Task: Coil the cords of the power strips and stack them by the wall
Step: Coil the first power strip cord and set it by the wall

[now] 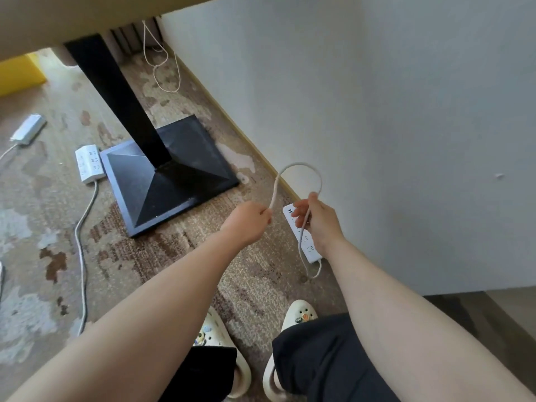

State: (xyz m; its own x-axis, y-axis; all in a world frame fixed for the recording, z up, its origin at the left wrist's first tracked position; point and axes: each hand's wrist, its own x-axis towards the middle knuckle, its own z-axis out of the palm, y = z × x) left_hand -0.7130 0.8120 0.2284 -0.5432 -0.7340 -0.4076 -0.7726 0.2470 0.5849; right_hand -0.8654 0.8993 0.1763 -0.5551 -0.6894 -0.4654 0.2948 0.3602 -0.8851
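Early going — one loop of the pale grey round cord (301, 166) arches between a closed left hand (248, 220) and a right hand (317, 220) pinching it, white plastic power strip (306, 245) hanging near the grey wall (406, 111). Still uncoiled, farther from that wall: a second white strip (89, 163) and a silvery one (28, 129) — nothing stacked yet.

I see a white power strip (303, 236) held up near the wall (391, 126), its pale cord (301, 169) arched in one loop above it. A second white strip (89, 163) lies flat on the carpet against the black table base, grey cord (82, 245) trailing toward me, and a third strip (28, 129) lies farther left.
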